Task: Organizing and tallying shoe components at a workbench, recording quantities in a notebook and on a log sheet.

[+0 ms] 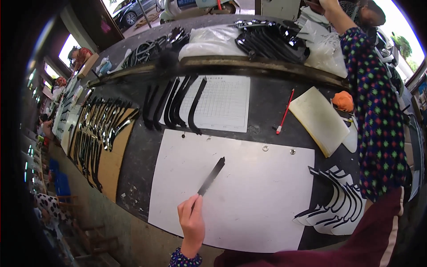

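My left hand (192,219) pinches the lower end of a dark, flat strip (212,175), which slants up to the right over a white board (262,200). My right arm, in a dark patterned sleeve, stretches to the far right. At its end, my right hand (334,14) is cut off by the top edge of the view, so its fingers do not show clearly. Beyond the board, several black curved strips (194,107) lie partly on a printed paper sheet (227,104). White pieces with black curved edging (342,200) fan out at the board's right.
A red pen (285,111), a cream pad (318,118) and an orange lump (343,101) lie right of the sheet. Glossy black strips (95,129) cover a brown cardboard (118,164) at left. Behind a raised ledge (222,62) sit black bundles (269,42) and plastic bags (209,42).
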Available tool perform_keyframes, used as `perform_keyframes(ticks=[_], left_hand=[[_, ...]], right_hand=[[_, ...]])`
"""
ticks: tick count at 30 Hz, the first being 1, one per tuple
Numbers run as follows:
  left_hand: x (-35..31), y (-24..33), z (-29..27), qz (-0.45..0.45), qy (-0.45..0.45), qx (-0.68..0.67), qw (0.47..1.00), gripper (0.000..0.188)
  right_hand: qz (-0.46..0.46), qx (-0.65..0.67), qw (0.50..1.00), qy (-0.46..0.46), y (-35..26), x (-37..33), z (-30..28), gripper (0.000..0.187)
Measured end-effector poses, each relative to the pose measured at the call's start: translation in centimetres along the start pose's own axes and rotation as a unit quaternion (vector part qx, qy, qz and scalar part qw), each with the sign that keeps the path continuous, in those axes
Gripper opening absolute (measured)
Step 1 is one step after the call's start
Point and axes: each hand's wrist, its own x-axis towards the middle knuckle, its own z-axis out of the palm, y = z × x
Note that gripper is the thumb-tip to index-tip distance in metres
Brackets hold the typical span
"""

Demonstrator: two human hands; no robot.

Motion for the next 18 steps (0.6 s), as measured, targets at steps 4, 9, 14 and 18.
perform_keyframes(ticks=[4, 9, 14, 18], left_hand=[[0.1, -0.9, 2.0, 0.000, -0.016, -0.010, 1.000, 0.031], [0.1, -1.8, 3.7, 0.029, -0.020, -0.089, 0.995, 0.029], [-0.4, -0.8, 2.6, 0.164, -0.100, -0.101, 0.976, 0.031], [-0.3, 1.5, 2.2, 0.234, -0.146, -0.072, 0.958, 0.032]], right_hand=[[0.217, 0.078, 0.973, -0.024, 16.3, -9.5, 5.3, 0.017], [0.209, 0.010, 0.970, -0.122, 19.5, -11.6, -0.3, 0.014], [0.180, -0.319, 0.824, -0.431, 6.2, -25.5, -6.8, 0.017], [0.132, -0.533, 0.624, -0.557, 2.7, -39.3, -19.0, 0.032]])
